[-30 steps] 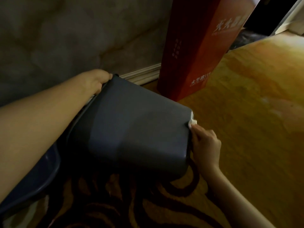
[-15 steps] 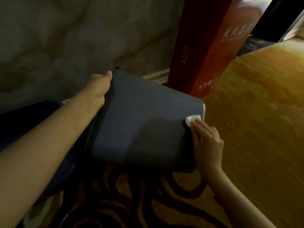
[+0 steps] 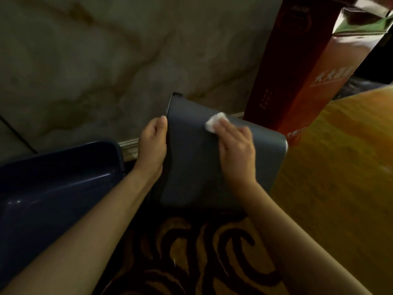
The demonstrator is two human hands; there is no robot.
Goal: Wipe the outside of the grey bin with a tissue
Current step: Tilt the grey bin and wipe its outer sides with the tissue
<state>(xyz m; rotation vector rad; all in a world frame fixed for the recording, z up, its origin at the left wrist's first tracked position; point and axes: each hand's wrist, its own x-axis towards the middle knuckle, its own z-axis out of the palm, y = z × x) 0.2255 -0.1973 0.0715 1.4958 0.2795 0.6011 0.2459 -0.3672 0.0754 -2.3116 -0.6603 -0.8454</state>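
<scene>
Now the grey bin (image 3: 195,167) lies tipped on its side on the rug (image 3: 191,252), by the wall. The left hand (image 3: 153,143) is curled around its rim. The right hand (image 3: 236,150) lies flat, pressing a white tissue (image 3: 214,122) on the top side. The wiping is probably partway; the other sides look left to do.

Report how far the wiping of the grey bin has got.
Done: cannot tell; no cleaned patch shows in the dim light. In hand: the left hand grips the grey bin by its rim, the right hand presses the tissue on its upturned side. Left: the hidden sides.
</scene>
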